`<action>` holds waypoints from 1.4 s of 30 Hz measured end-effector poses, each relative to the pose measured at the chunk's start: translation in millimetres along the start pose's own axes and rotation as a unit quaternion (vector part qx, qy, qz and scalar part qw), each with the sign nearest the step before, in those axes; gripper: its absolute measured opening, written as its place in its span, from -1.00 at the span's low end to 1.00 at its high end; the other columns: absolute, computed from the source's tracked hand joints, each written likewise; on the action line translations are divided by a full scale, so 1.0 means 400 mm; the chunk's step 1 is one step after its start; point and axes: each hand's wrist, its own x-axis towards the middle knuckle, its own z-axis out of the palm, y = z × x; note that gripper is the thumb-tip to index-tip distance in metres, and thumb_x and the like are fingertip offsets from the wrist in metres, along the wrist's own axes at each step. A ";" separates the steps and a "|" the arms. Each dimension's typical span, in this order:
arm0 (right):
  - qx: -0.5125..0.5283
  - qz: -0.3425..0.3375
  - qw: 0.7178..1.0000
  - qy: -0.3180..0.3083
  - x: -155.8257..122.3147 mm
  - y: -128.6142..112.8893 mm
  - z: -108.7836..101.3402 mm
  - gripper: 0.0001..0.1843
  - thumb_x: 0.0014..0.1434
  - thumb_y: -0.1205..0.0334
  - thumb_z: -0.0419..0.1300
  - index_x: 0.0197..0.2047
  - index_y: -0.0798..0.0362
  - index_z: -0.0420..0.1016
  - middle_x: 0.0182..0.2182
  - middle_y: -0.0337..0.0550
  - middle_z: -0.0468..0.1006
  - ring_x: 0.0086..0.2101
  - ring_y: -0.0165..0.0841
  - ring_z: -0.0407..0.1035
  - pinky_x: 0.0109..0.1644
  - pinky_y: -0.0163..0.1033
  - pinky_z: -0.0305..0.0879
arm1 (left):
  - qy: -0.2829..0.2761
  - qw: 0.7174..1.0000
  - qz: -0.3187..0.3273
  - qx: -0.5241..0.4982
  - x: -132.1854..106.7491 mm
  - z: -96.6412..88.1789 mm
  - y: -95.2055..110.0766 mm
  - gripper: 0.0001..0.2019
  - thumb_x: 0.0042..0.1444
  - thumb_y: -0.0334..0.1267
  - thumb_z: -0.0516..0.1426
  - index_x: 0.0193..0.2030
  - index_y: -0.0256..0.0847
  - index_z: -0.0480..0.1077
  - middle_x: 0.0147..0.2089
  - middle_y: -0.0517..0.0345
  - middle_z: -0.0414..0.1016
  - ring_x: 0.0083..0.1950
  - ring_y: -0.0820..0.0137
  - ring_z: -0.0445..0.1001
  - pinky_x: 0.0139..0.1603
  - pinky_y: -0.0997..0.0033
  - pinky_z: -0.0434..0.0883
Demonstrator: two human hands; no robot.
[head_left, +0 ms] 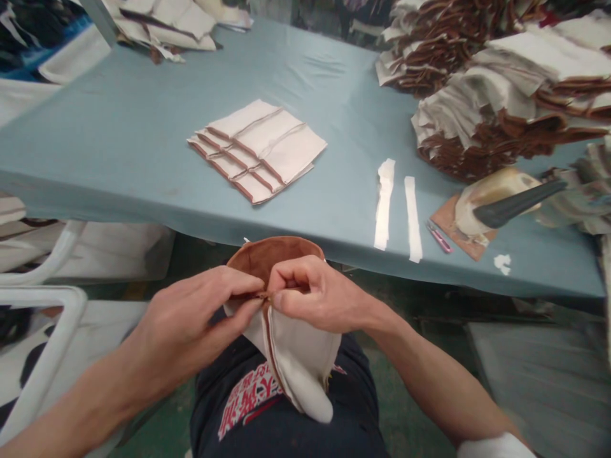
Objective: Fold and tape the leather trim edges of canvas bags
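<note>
Over my lap I hold a cream fabric piece with a brown suede-like lining [296, 356]. My left hand [191, 324] pinches its upper edge from the left. My right hand [315, 296] pinches the same edge from the right, thumb and forefinger closed. Both sets of fingertips meet at the brown seam near the middle. The brown inner side curls up behind my fingers. The cream part hangs down over my dark shorts.
A blue-grey table [119, 140] stands ahead with a fanned stack of finished cream pieces [258, 149], two white strips [396, 210], a small pink tool [439, 237] and a brush-like tool on a brown pad [496, 203]. Big piles of cream-and-brown pieces [501, 83] lie at right.
</note>
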 end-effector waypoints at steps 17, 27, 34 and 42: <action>-0.052 -0.110 0.993 -0.003 -0.019 0.014 0.008 -0.82 0.20 0.24 0.17 -0.44 0.05 0.38 -0.56 -0.40 0.28 -0.52 -0.51 0.10 -0.47 -0.40 0.07 | -0.176 0.852 -0.345 -0.353 0.030 -0.028 0.017 -0.81 0.12 -0.12 0.19 -0.33 -0.20 0.48 -0.45 0.28 0.39 -0.47 0.48 0.30 -0.51 0.59 0.26; -0.207 -0.255 0.944 0.031 -0.025 0.010 0.030 -0.87 0.17 0.35 0.20 -0.42 0.06 0.41 -0.53 -0.41 0.39 -0.52 -0.53 0.17 -0.37 -0.34 0.09 | -0.198 0.854 -0.320 -0.359 -0.002 -0.049 0.026 -0.78 0.22 -0.14 0.18 -0.37 -0.21 0.46 -0.48 0.29 0.34 -0.49 0.51 0.23 -0.53 0.61 0.16; -0.195 -0.262 0.945 0.023 -0.025 0.009 0.036 -0.80 0.27 0.29 0.30 -0.39 0.05 0.43 -0.49 -0.40 0.44 -0.49 -0.53 0.22 -0.35 -0.35 0.16 | -0.178 0.870 -0.291 -0.355 0.002 -0.049 0.033 -0.80 0.16 -0.16 0.18 -0.42 -0.19 0.47 -0.52 0.25 0.36 -0.50 0.48 0.26 -0.53 0.57 0.20; -0.173 -0.247 0.953 -0.015 -0.024 0.003 0.029 -0.74 0.41 0.14 0.32 -0.30 0.07 0.47 -0.39 -0.31 0.54 -0.41 -0.50 0.33 -0.28 -0.37 0.26 | -0.130 0.886 -0.278 -0.346 -0.031 -0.028 0.020 -0.79 0.17 -0.19 0.18 -0.45 -0.20 0.45 -0.52 0.25 0.33 -0.49 0.48 0.25 -0.50 0.53 0.21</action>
